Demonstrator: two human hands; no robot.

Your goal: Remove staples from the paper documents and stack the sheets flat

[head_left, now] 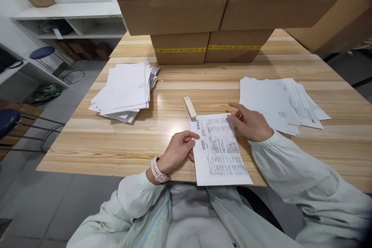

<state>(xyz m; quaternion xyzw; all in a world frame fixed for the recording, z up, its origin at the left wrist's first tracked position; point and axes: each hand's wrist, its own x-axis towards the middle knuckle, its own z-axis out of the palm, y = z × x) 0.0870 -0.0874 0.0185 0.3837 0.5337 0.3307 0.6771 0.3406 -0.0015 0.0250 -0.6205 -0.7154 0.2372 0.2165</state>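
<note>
Left hand (180, 147) and right hand (253, 123), fingers loosely curled, grip unclear, touch a printed sheet (222, 151), seemingly mid-job between two paper piles (125, 88) (266, 99).

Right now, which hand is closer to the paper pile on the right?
Right. The right hand is at the near left corner of the paper pile; the left hand is farther away, at the left edge of the printed sheet.
</note>
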